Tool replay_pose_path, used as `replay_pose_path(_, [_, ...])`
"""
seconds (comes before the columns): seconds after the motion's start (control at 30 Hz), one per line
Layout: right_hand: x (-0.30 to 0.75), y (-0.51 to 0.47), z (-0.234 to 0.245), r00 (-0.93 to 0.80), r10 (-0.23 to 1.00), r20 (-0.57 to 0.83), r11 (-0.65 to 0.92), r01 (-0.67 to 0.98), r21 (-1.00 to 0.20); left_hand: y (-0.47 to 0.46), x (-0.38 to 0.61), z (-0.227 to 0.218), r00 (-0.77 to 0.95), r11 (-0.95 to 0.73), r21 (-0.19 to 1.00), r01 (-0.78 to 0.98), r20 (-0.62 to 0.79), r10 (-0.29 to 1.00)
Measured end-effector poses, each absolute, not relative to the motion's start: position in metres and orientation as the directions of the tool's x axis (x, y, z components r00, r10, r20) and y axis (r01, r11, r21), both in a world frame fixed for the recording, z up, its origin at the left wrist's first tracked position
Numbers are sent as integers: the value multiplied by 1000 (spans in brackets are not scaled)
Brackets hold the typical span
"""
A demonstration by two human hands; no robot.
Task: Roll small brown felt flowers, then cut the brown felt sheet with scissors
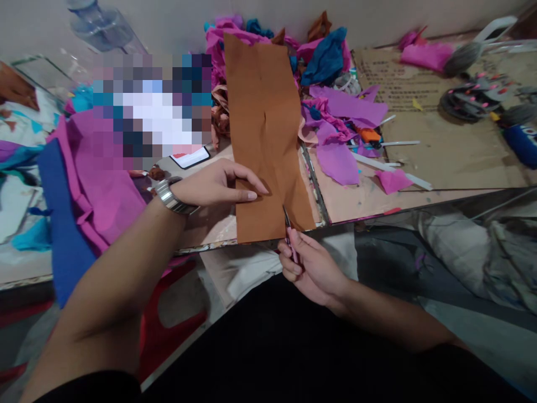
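Note:
A long brown paper sheet lies on the table, creased down its middle, its near end at the table's front edge. My left hand, a metal watch on its wrist, presses on the sheet's left side with fingers stretched out flat. My right hand sits just below the table edge, closed round a thin pink-handled craft knife whose tip touches the sheet's near end.
Heaps of pink, purple and blue crepe paper crowd the back of the table. Folded pink and blue sheets lie at the left. A cardboard board with white strips, wire coils and a brush fills the right. A red stool stands below.

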State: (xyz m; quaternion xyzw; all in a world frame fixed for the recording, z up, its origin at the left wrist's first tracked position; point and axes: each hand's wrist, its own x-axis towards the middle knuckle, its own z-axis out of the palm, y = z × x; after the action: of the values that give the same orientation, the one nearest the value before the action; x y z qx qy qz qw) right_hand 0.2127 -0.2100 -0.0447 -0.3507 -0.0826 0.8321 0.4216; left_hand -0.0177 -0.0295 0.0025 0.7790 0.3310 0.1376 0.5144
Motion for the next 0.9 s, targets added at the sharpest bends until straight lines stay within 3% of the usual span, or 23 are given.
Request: replay_pose_path(0.9, [211, -205, -36, -405, 755, -515, -624, -685, -376, -31, -18, 3, 743, -249, 893, 376, -129, 657])
